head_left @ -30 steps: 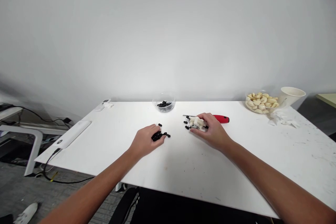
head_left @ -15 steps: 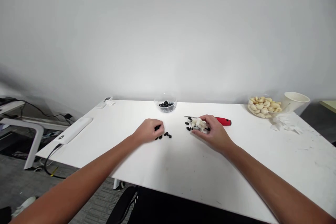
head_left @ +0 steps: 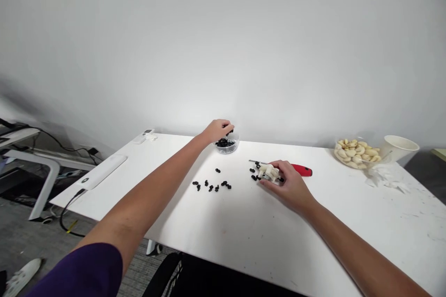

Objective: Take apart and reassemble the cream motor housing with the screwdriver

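Observation:
My left hand (head_left: 216,131) is over the rim of a clear plastic bowl (head_left: 232,148) with small black pieces (head_left: 225,142) in it. Its fingers are closed, and a few black pieces show at the fingertips. Several more loose black pieces (head_left: 211,188) lie scattered on the table in front of the bowl. To the right, my right hand (head_left: 286,180) is curled around a cluster of white plastic parts (head_left: 268,171), with black pieces beside it. Behind that hand lies a screwdriver (head_left: 302,170) with a red handle, its metal shaft pointing left.
On the right stand a clear bowl of cream-coloured pieces (head_left: 355,153) and a white cup (head_left: 400,147), with crumpled tissue (head_left: 385,178) in front. A long white device (head_left: 104,171) with a black cable lies at the table's left edge. A wall rises behind.
My left hand has moved from the table forward to the bowl, uncovering black pieces scattered where it was. My right hand stays around the white parts. The view has shifted slightly.

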Demonstrator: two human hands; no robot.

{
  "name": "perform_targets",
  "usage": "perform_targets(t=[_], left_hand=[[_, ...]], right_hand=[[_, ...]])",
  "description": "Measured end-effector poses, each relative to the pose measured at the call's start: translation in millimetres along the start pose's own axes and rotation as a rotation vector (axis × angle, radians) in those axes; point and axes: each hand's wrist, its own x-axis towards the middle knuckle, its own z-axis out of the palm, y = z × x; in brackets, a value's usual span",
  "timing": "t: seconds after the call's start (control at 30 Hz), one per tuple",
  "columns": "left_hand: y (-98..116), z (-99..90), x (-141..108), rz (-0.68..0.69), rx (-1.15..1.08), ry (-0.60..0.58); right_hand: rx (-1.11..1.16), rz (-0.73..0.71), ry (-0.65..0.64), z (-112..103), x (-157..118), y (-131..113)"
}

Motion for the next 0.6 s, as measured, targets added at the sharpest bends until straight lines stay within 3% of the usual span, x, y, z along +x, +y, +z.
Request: perform_targets(t=[0.17,0.3,0.47,0.6], left_hand=[[-15.1,3.0,-10.4,-0.038,-0.004,-0.195],[-17.4,-8.0,-32.9,-0.017,-0.065,-0.142],[-7.3,-22.3,-52.0,0.044,-0.182,-0.161],[-10.2,-22.8,-79.0,0.11,-0.205,-0.013]], right_hand=[[0.005,0.003,-0.016,-2.4,0.1,-3.3],[0.004,0.006,-0.03,-2.5,-0.1,-5.1],[0.011,0.017,-0.016,0.1,0.0,-0.7],[0.067,0.024,0.008,-0.6,0.1,-0.7]])
